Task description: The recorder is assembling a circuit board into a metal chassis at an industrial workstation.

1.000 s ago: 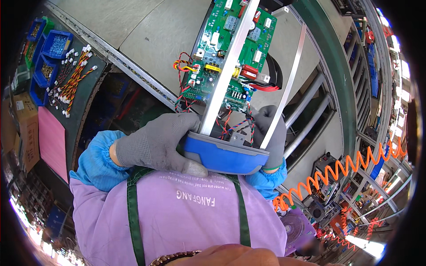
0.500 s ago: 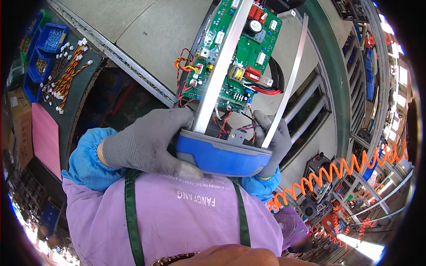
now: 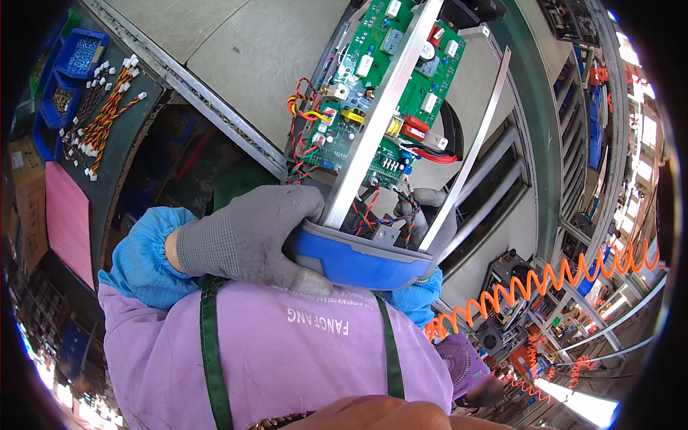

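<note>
A blue-and-grey plastic end panel [image 3: 362, 259] is close to my chest, at the near end of an open device frame. My gloved left hand [image 3: 251, 233] closes on its left end, with the thumb along the front face. At the right end, my gloved right hand [image 3: 443, 223] wraps round it from behind, partly covered by a thin metal bar [image 3: 469, 143]; its fingertips lie near the twisted wires [image 3: 408, 215]. A thicker silver bar [image 3: 383, 107] crosses over the green circuit board [image 3: 362, 89]. A small metal bracket [image 3: 387, 235] stands at the panel's inner edge.
Wire bundles with white connectors [image 3: 107, 118] lie on the left bench, beside blue bins [image 3: 80, 54] of small parts and a pink sheet [image 3: 68, 222]. Metal rollers [image 3: 494, 190] run along the right. An orange coiled hose [image 3: 530, 287] stretches across at lower right.
The frame and board have shifted and tilted a little to the right, with the panel's right end lower. My right hand's fingers have moved further in beside the wires. My left hand keeps its hold.
</note>
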{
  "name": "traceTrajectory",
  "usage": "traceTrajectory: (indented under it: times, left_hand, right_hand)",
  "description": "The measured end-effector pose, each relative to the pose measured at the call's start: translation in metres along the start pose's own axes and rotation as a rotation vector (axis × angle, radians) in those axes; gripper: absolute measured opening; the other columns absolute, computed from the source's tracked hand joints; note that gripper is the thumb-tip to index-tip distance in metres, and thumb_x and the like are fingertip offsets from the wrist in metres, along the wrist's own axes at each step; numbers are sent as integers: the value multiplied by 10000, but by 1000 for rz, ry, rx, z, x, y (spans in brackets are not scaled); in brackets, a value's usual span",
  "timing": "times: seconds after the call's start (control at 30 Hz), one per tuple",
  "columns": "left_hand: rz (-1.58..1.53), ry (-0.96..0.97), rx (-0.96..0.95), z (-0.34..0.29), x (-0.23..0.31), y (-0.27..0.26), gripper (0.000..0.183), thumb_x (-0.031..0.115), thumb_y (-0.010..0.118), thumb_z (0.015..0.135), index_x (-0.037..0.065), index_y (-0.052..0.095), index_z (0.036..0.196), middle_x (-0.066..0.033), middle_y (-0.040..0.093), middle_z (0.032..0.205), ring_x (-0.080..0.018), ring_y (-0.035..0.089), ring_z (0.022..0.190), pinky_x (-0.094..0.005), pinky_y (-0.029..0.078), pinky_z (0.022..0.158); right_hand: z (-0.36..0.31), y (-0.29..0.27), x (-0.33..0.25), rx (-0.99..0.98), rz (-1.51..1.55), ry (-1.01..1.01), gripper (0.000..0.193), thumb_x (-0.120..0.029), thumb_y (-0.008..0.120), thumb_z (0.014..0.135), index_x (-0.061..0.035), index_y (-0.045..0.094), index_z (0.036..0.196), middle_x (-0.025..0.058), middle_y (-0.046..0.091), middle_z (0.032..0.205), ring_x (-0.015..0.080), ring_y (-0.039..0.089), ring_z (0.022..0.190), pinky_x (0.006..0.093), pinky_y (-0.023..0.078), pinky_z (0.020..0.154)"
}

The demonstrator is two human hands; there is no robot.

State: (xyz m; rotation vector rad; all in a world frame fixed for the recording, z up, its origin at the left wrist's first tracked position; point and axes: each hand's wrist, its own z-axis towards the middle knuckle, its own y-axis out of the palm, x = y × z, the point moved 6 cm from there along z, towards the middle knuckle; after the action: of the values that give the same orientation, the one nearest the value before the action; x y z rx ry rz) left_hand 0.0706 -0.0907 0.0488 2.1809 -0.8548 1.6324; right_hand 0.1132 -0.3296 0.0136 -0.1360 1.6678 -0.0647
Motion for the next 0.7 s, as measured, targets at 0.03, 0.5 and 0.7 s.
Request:
traceTrajectory:
  times: [0.03,0.5,0.7]
  left_hand:
    - [0,1,1,0,-1,0,748,523,847,576,17,553,1042,-159,605,916,-326,627,860,-392,493,733]
    - [-5,54,33,-1,-2,-1,734,588,817,575,25,527,946,-147,564,835,-324,601,771,-405,473,661]
    - [-30,53,25,1,-1,-4,717,571,828,571,28,528,932,-146,565,831,-317,604,771,-397,475,658]
  right_hand:
    - [0,0,2,-9,-14,29,208,101,540,784,34,605,969,114,635,770,128,595,590,243,472,488]
    - [6,-6,-2,-112,-178,-183,203,68,623,781,35,648,980,126,646,843,112,593,580,218,440,456]
    - [5,9,-37,-90,-505,-526,267,104,656,712,-13,681,951,102,609,795,126,585,605,230,426,455]
